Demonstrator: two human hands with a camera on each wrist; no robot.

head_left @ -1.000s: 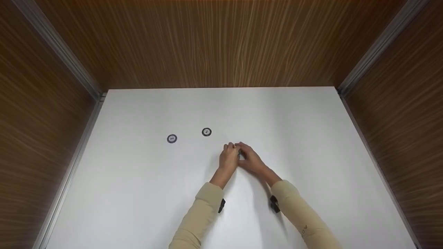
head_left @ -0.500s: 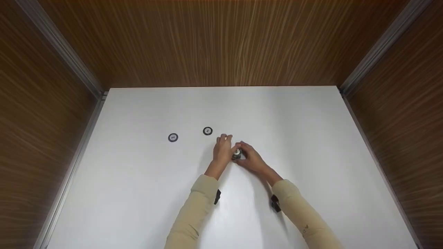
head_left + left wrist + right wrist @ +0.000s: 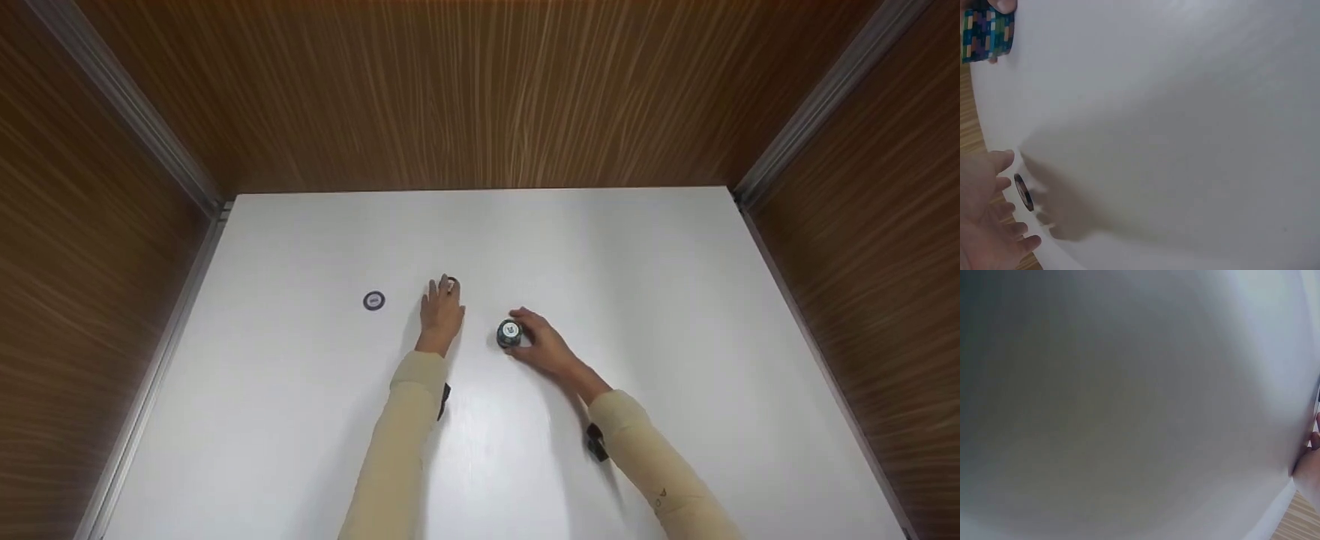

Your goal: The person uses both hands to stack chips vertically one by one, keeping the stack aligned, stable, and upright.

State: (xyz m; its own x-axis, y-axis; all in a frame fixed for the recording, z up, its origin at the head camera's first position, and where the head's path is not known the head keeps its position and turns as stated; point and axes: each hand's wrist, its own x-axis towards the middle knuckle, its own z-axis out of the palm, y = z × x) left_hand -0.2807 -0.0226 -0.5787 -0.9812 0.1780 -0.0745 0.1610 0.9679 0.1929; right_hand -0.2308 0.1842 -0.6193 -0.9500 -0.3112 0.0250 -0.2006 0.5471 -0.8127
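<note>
My right hand (image 3: 546, 345) grips a stack of poker chips (image 3: 509, 334) between thumb and fingers, upright on the white table. The stack's side, banded in teal, purple and orange, shows in the left wrist view (image 3: 988, 35). My left hand (image 3: 441, 316) lies spread, its fingers reaching over a single dark-rimmed poker chip (image 3: 452, 283) that they partly cover. In the left wrist view that chip (image 3: 1023, 192) lies on the table beside the fingers, apart from them. Only part of my right hand (image 3: 1310, 467) shows at the right wrist view's edge.
Another poker chip (image 3: 374, 301), with a purple-blue rim, lies flat to the left. Brown wood-grain panels (image 3: 480, 97) stand behind and on both sides of the white table (image 3: 637, 262), with grey metal strips (image 3: 127, 105) at the corners.
My left hand has left the stack and moved left and away from me, onto the nearer single chip. My right hand stays in place at the stack, which is now uncovered.
</note>
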